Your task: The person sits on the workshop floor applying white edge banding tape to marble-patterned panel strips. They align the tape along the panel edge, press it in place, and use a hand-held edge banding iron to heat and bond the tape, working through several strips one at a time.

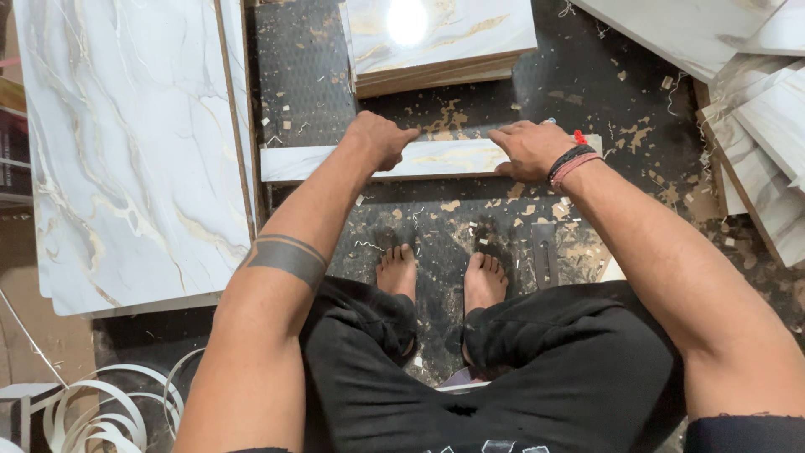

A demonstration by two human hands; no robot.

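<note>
Crosswise before our feet lies the narrow marble-look strip, long axis left to right on the dark floor. Our left hand curls closed on it; right hand presses flat, fingers spread.

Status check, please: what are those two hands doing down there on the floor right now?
Left hand fisted on the narrow marble-look strip. Right hand flat on it. Strip lies on the chip-littered floor; board stack just beyond, not touching.
</note>
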